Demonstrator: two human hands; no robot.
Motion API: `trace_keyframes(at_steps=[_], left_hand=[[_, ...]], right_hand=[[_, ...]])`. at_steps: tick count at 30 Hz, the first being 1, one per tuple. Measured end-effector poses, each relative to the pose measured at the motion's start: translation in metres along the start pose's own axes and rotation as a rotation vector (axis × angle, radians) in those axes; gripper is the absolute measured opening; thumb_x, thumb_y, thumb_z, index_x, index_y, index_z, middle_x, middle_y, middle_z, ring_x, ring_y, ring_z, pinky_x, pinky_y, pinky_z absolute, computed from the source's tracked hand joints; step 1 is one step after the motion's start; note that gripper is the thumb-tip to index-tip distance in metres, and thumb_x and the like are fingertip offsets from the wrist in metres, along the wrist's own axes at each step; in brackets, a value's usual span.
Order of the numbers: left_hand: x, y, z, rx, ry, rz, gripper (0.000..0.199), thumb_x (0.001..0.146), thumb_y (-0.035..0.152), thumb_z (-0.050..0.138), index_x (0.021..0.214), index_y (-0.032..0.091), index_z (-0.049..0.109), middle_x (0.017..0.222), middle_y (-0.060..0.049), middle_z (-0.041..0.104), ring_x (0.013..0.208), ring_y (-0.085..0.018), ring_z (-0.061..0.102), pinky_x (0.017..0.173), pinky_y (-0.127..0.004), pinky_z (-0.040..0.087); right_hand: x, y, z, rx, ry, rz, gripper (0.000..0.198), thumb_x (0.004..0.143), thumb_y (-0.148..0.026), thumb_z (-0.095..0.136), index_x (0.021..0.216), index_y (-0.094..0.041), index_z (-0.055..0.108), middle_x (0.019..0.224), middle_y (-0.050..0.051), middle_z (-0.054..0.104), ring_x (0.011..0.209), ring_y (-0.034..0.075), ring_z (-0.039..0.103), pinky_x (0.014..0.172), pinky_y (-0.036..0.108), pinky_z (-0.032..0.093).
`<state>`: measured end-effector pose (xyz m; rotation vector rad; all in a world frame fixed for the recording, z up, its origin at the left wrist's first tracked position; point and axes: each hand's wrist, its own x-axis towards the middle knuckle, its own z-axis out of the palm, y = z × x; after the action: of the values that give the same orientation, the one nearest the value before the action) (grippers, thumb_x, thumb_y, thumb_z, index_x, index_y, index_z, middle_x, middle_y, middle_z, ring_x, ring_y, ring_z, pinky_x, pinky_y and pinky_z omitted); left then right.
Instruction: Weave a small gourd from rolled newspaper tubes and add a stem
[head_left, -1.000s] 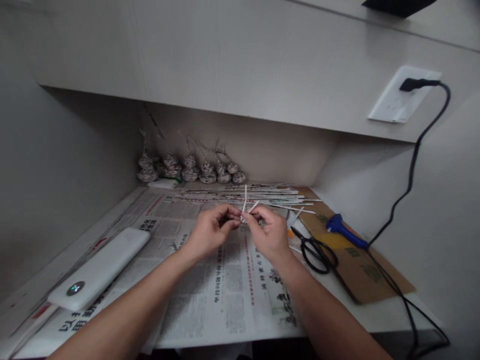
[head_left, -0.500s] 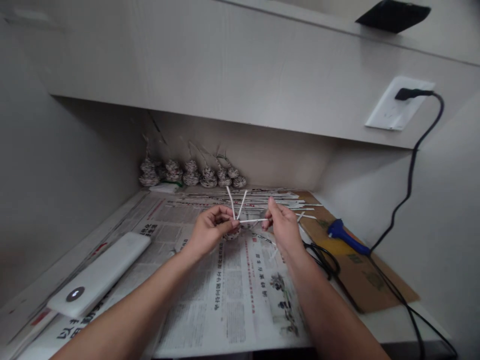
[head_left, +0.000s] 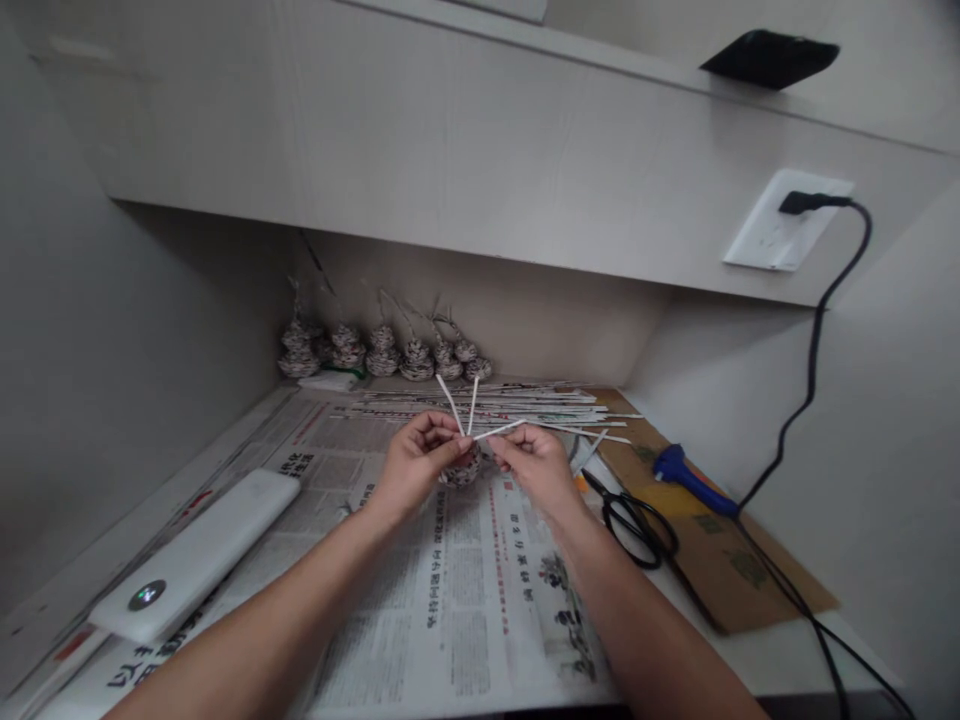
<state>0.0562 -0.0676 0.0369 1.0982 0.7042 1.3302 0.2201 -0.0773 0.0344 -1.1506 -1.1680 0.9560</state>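
Note:
My left hand (head_left: 416,460) is closed at the top of a small woven paper piece (head_left: 462,472), where white rolled paper strips come out. Two of those strips, a left one (head_left: 449,402) and a right one (head_left: 473,403), stick up in a V. Close by on the right, my right hand (head_left: 536,465) pinches a third paper strip (head_left: 501,430), which slants up to the right from the left fingertips. My fingers partly cover the woven piece, which hangs just above the newspaper (head_left: 405,600).
Several woven paper gourds (head_left: 382,352) line the back wall. Loose paper strips (head_left: 555,405) lie before them. Black scissors (head_left: 641,530), cardboard (head_left: 739,570) and a blue glue gun (head_left: 694,480) with a cord are right; a white power bank (head_left: 217,540) is left.
My right hand has moved left, closer to my left hand, and its strip now slants upward instead of lying level. The upright strips lean further left. More of the scissors shows.

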Motion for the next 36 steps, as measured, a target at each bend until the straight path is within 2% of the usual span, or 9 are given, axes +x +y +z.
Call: trace_keyframes(at_steps=[6,10,13,15,16,20,26,32,36], left_hand=[[0.002,-0.001,-0.003,-0.006,0.010,0.000,0.035,0.060,0.026,0.083,0.082,0.015,0.057,0.070,0.002,0.064,0.062,-0.011,0.062,0.064,-0.025,0.055],[0.003,-0.001,-0.004,-0.012,0.019,0.020,0.035,0.061,0.025,0.082,0.082,0.016,0.056,0.068,0.003,0.063,0.061,-0.010,0.062,0.063,-0.023,0.054],[0.003,-0.003,-0.004,0.003,0.007,0.023,0.033,0.063,0.025,0.081,0.082,0.016,0.057,0.068,0.003,0.063,0.061,-0.010,0.062,0.063,-0.024,0.054],[0.002,-0.005,-0.004,0.021,-0.021,0.026,0.032,0.064,0.025,0.081,0.083,0.015,0.057,0.069,0.002,0.064,0.063,-0.011,0.063,0.065,-0.025,0.055],[0.002,-0.007,-0.005,0.030,-0.036,0.029,0.031,0.065,0.025,0.080,0.084,0.015,0.057,0.070,0.001,0.065,0.064,-0.012,0.063,0.066,-0.025,0.055],[0.001,-0.011,-0.005,0.066,-0.051,0.044,0.029,0.066,0.026,0.079,0.083,0.015,0.058,0.072,0.000,0.066,0.066,-0.013,0.064,0.068,-0.027,0.055],[-0.002,-0.011,-0.001,0.220,0.013,0.090,0.024,0.065,0.028,0.080,0.072,0.014,0.061,0.069,-0.001,0.067,0.064,-0.014,0.065,0.064,-0.024,0.053],[-0.011,-0.017,0.004,0.396,0.028,0.222,0.009,0.071,0.024,0.072,0.076,0.016,0.072,0.077,-0.005,0.074,0.072,-0.016,0.067,0.071,-0.026,0.054],[-0.012,-0.021,0.002,0.493,0.105,0.286,0.012,0.074,0.023,0.069,0.083,0.017,0.075,0.081,-0.005,0.075,0.073,-0.016,0.068,0.072,-0.027,0.054]], right_hand=[[-0.008,0.006,0.003,-0.275,-0.129,-0.152,0.046,0.084,-0.053,0.054,0.054,-0.020,0.044,0.048,-0.007,0.039,0.046,0.008,0.035,0.046,0.022,0.027],[-0.007,0.009,0.003,-0.418,-0.212,-0.139,0.050,0.082,-0.053,0.057,0.047,-0.018,0.047,0.044,-0.006,0.039,0.045,0.008,0.037,0.045,0.022,0.027],[-0.006,0.009,0.006,-0.267,-0.182,-0.171,0.025,0.077,-0.041,0.068,0.070,-0.018,0.066,0.064,-0.002,0.064,0.061,0.012,0.056,0.059,0.022,0.041],[-0.006,0.009,0.009,-0.118,-0.152,-0.186,0.022,0.074,-0.036,0.072,0.088,-0.019,0.071,0.082,0.001,0.071,0.075,0.015,0.062,0.071,0.025,0.046],[-0.006,0.009,0.010,-0.063,-0.142,-0.176,0.023,0.073,-0.035,0.073,0.090,-0.020,0.072,0.084,0.002,0.072,0.077,0.016,0.063,0.073,0.026,0.047],[-0.009,0.008,0.013,0.011,-0.056,-0.127,0.019,0.071,-0.037,0.073,0.073,-0.018,0.073,0.071,0.002,0.071,0.067,0.016,0.062,0.069,0.028,0.049],[-0.014,-0.005,0.011,-0.090,0.025,-0.133,0.017,0.069,-0.032,0.073,0.067,-0.017,0.068,0.065,0.000,0.066,0.061,0.013,0.058,0.062,0.025,0.045],[-0.012,-0.006,0.012,-0.047,0.030,-0.027,0.016,0.065,-0.031,0.071,0.064,-0.017,0.062,0.053,-0.004,0.059,0.049,0.011,0.051,0.052,0.024,0.041],[-0.013,-0.004,0.014,0.022,0.000,-0.069,0.011,0.069,-0.028,0.069,0.070,-0.018,0.066,0.059,-0.003,0.061,0.054,0.012,0.053,0.056,0.024,0.043]])
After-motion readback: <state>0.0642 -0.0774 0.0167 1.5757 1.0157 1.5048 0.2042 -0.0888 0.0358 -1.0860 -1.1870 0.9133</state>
